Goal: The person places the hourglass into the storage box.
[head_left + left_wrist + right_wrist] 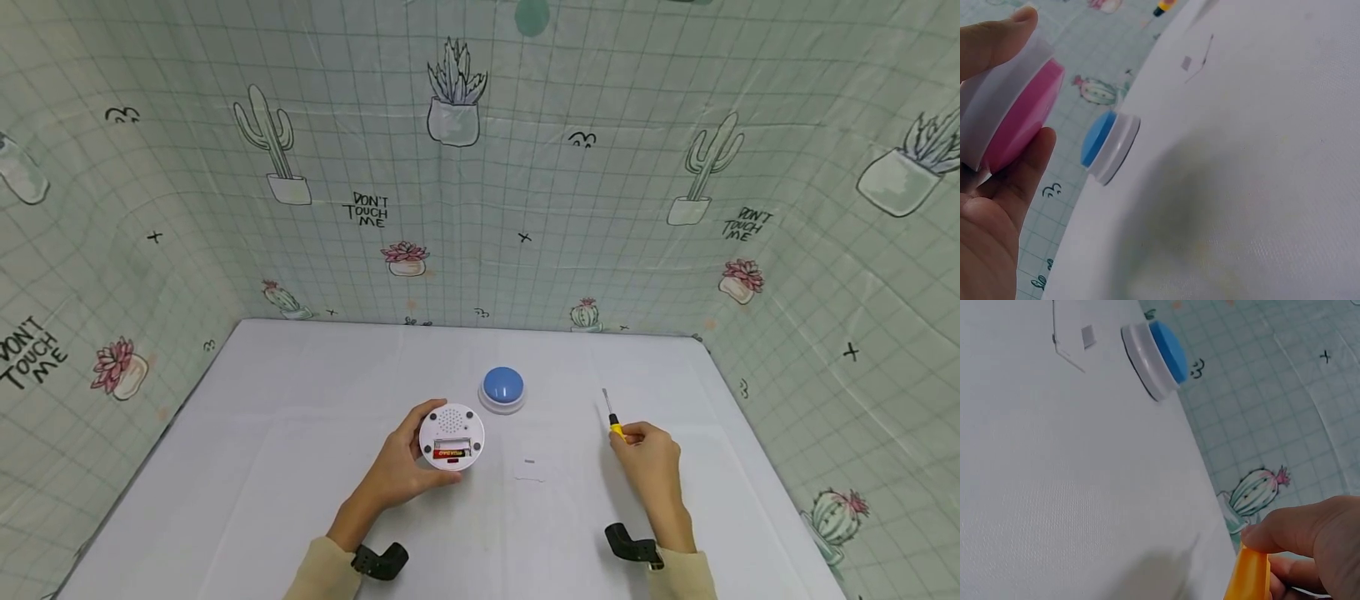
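Observation:
My left hand (405, 462) grips a round white push-button device (452, 437) by its rim, thumb on one side and fingers on the other. Its underside faces the head camera, showing speaker holes, several dark feet and an uncovered battery compartment with a red-and-black battery (450, 455). From the left wrist, its pink dome (1025, 119) is visible. Between thumb and fingers, my right hand (651, 458) pinches a small screwdriver (614, 423) by its yellow-and-black handle, the metal tip pointing away from me. The right wrist view shows only the yellow handle (1250, 575).
A second button device with a blue dome (503, 384) sits upright on the white table (300, 383), beyond the held one. Nearer me lie a small grey piece (529, 461) and a thin bent wire-like piece (530, 479). Patterned cloth (480, 192) hangs behind and at both sides.

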{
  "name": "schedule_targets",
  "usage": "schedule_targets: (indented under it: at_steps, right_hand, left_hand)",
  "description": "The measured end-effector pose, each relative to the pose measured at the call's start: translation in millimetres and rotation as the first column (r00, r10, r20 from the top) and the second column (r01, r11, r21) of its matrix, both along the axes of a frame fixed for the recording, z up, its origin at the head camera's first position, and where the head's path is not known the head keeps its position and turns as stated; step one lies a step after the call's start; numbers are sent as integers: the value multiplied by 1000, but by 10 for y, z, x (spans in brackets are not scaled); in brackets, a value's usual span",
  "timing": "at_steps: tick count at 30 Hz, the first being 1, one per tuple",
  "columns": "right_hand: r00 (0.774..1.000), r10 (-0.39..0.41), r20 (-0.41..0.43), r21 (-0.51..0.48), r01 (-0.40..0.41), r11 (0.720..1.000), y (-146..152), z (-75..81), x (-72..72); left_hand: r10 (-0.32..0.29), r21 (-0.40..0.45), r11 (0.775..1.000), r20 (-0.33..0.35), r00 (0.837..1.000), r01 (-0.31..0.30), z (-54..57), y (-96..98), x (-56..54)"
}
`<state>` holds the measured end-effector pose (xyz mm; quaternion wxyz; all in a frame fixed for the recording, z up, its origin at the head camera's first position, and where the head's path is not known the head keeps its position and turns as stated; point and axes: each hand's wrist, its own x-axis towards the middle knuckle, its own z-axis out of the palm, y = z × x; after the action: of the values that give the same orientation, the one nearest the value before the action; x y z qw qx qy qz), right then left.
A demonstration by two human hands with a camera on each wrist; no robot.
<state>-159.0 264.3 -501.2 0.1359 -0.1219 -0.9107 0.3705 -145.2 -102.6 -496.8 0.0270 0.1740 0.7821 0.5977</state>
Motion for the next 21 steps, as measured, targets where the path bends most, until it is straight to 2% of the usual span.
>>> schedule_targets:
  at_steps: [3,9,16,21]
  right_hand:
    - [1000,-13,24,-10,14,1000,51,-31,8]
    - [996,-34,88,-22,36,999,134,-74,15]
    - [989,-6,145,-15,9,1000,171,-126,11]
    - [988,-6,157,8,5,1000,180,-172,9]
  left_hand:
    - [9,2,1000,18,1000,-9,-3,4,5]
    - [0,6,1000,12,1000,-1,-18,11,2]
    - [3,4,1000,34,999,-3,-17,18,-14]
    - [-11,12,1000,40,999,11,-22,11,-29]
